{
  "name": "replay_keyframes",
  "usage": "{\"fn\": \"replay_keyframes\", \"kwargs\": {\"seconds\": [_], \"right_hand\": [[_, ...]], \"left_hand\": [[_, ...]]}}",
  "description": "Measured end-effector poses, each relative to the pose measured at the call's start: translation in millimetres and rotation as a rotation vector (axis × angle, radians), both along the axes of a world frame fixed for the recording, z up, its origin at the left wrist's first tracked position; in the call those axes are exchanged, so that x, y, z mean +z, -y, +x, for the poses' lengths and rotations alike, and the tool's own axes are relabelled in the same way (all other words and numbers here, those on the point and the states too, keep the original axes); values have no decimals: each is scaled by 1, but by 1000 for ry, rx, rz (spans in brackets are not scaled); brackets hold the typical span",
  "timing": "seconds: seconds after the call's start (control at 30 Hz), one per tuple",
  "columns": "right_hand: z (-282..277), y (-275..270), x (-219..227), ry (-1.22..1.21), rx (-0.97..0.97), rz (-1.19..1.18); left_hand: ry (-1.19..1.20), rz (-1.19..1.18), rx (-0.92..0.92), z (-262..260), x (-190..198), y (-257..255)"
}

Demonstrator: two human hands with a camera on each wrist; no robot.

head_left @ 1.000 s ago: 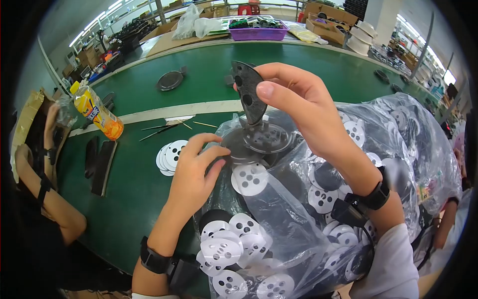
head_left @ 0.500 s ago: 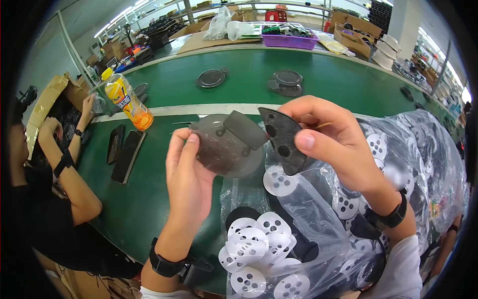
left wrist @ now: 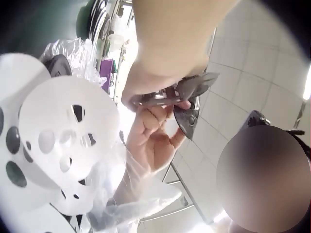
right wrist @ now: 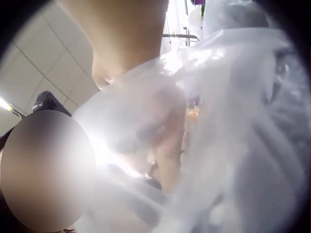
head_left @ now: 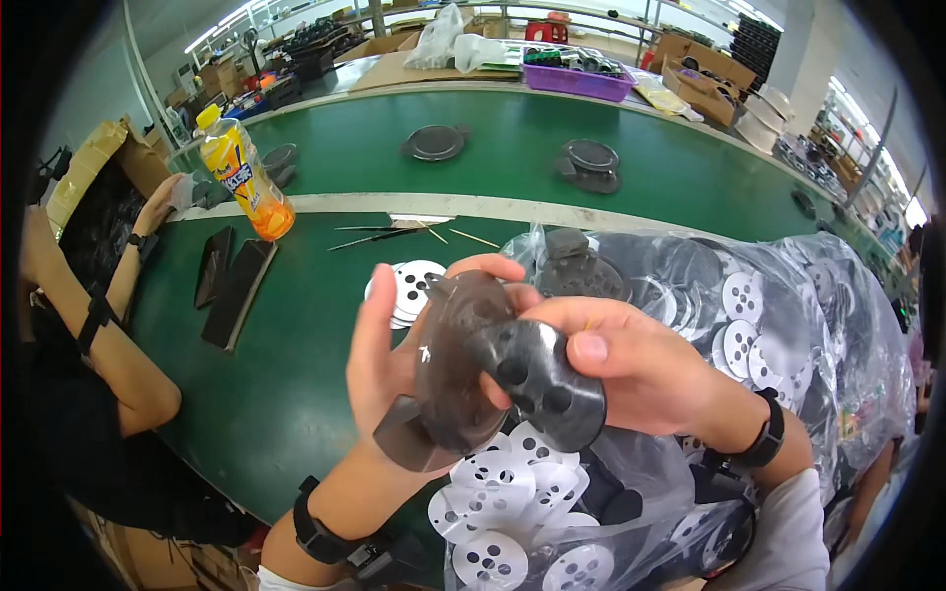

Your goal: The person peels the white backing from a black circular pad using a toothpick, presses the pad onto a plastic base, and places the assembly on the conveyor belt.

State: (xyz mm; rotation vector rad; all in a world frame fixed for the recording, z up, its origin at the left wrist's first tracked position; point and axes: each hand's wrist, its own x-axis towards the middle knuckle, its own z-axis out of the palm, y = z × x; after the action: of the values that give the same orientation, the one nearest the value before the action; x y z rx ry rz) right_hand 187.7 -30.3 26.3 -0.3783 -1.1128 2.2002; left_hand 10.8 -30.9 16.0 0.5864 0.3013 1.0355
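Observation:
In the head view my left hand (head_left: 379,355) holds a smoky translucent round plastic cover (head_left: 458,360) with a tab, tilted nearly on edge. The right hand (head_left: 655,369) pinches a black disc (head_left: 557,389) with round holes, bent into a curve, against the cover's right side. A thin yellowish tip shows by the right fingers. In the left wrist view the black disc (left wrist: 186,121) sits just below the cover (left wrist: 160,100). Clear plastic clouds most of the right wrist view. White discs with holes (head_left: 493,488) lie below the hands.
A clear plastic bag (head_left: 857,325) of discs covers the right side. Another smoky cover (head_left: 586,276) lies behind my hands. Tweezers (head_left: 379,237) and thin sticks (head_left: 475,238) lie ahead; a drink bottle (head_left: 246,177) and dark blocks (head_left: 236,295) are left, near another person.
The left hand first reached to the covers on the bag, then lifted one. It has turned the cover on edge, and the right hand has brought the black disc down against it.

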Motion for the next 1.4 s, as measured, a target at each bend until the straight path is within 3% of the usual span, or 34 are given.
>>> {"fn": "replay_keyframes", "kwargs": {"seconds": [0.07,0.13,0.17,0.2,0.27,0.7,1.4], "right_hand": [[1,4,4,23,0,-10],[1,6,6,214,-193,356],[4,2,7,339,-367,689],[5,-1,7,343,-363,687],[6,-4,7,351,-456,1061],[-1,7,7,618,-663,1290],[-6,10,11,658,-741,1410]], "left_hand": [[68,-21,-35,-2,-2,2],[122,93,-26,-4,-8,-1],[-42,185,85,-4,-10,-3],[-38,182,87,-4,-8,-2],[-84,186,83,-5,-2,0],[-78,127,102,12,1,16],[-61,129,77,11,-9,14]]}}
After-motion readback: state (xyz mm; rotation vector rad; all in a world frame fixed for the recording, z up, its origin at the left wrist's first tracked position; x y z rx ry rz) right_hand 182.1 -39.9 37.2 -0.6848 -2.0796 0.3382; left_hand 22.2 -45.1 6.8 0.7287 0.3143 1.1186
